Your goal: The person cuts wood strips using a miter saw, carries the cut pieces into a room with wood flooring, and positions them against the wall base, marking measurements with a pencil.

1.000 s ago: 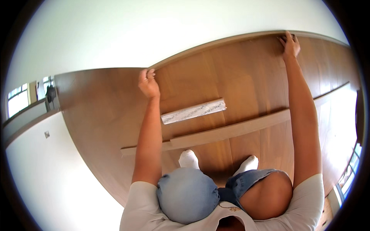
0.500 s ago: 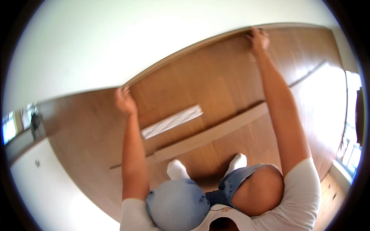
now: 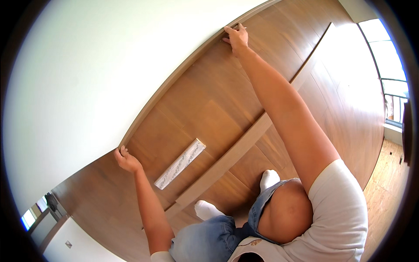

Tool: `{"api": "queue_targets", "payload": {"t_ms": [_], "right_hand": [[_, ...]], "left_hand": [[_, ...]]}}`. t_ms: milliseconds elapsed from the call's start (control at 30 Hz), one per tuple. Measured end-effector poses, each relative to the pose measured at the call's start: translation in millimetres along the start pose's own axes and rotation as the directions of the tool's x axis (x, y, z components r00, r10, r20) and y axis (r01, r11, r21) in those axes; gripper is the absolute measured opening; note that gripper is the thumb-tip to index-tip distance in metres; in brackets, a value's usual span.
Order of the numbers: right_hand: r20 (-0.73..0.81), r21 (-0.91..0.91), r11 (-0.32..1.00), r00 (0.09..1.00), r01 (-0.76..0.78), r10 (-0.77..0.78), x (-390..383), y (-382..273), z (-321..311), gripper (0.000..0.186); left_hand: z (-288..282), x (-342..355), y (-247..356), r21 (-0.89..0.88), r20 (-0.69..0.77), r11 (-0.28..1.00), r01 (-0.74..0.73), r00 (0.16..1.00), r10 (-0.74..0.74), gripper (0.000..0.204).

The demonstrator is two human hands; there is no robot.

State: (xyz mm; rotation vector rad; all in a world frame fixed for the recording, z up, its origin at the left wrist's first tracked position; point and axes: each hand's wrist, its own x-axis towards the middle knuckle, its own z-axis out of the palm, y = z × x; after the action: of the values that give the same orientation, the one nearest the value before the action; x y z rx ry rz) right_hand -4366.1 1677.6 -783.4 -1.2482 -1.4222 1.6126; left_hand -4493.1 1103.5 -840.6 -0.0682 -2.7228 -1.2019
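A long narrow wooden skirting strip (image 3: 162, 88) runs along the foot of a white wall (image 3: 100, 61). My left hand (image 3: 128, 160) has its fingers curled on the strip's near left end. My right hand (image 3: 236, 38) grips the strip farther up to the right, thumb and fingers on it, with a small detail by the fingertips too small to make out. A short white, patterned piece (image 3: 179, 164) lies on the wooden floor (image 3: 220, 105) inside the span of my arms. A longer pale board (image 3: 235, 148) lies behind it, passing under my right arm.
My socked feet (image 3: 207, 208) and bent knees rest near the long board. At the right are a bright window (image 3: 375, 48) and a lighter wood floor strip (image 3: 377, 174). A white low surface (image 3: 78, 242) with a small fitting and a dark object (image 3: 52, 203) are at the lower left.
The view has turned to the right, so the strip slants more steeply and more window shows. Both hands stay on the strip at about the same places.
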Motion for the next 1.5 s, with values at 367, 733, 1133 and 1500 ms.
{"api": "queue_targets", "payload": {"t_ms": [367,733,1133,1500], "right_hand": [[-0.085,-0.041,0.993,0.990,0.109,-0.112,1,25,-13,0.077],[0.105,-0.426,0.801,0.902,0.422,-0.419,-97,53,-44,0.052],[-0.343,-0.462,0.878,0.888,0.123,-0.305,22,14,-20,0.045],[-0.164,-0.372,0.911,0.953,0.180,-0.255,81,20,-47,0.050]], "left_hand": [[6,-5,17,0.140,0.061,0.986,-0.086,0.995,0.079,0.033],[-1,-7,13,0.120,0.066,0.990,-0.079,0.995,0.072,0.039],[7,-10,20,0.132,0.025,0.991,-0.036,0.999,0.033,0.034],[6,-10,13,0.107,-0.029,0.993,-0.051,0.998,0.054,0.026]]}}
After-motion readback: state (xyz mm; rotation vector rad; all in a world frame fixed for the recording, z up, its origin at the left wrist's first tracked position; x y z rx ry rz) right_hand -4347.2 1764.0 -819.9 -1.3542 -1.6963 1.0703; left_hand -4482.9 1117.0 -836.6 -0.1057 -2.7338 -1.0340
